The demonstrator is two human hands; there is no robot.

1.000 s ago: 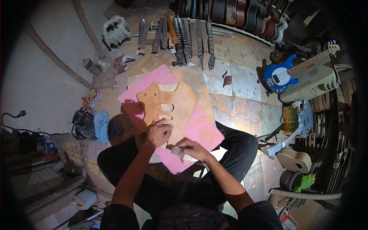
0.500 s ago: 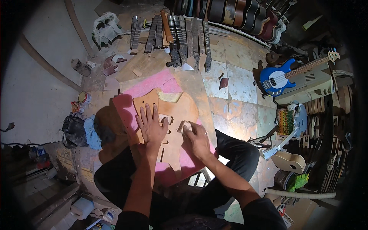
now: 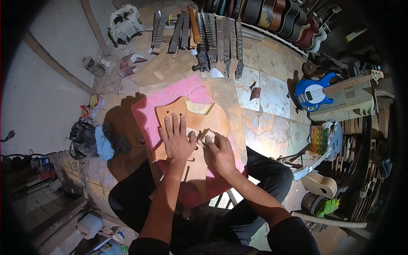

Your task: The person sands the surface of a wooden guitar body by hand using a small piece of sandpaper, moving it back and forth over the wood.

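An unpainted wooden electric guitar body (image 3: 217, 119) with routed slots and drilled holes lies flat on a pink foam pad (image 3: 193, 86). My left hand (image 3: 178, 143) rests on its upper left part, fingers spread flat over the wood. In my right hand (image 3: 222, 156) is a small pale block (image 3: 207, 136), apparently a sanding block, pinched between thumb and fingers. The block touches the body's face just right of my left thumb. My hands cover part of the routed cavity in the middle.
Under the pad is a board (image 3: 231, 95) over my lap. Guitar necks (image 3: 208, 34) lie in a row beyond it. A blue bass guitar (image 3: 315, 91) leans at the right, near an unfinished acoustic body (image 3: 318, 185). Cans (image 3: 96, 100) and a black bag (image 3: 83, 138) sit at the left.
The whole view has shifted slightly, with the scene further right. My right hand has slid the block up and leftward over the wood, closer to my left thumb. My left hand keeps its place.
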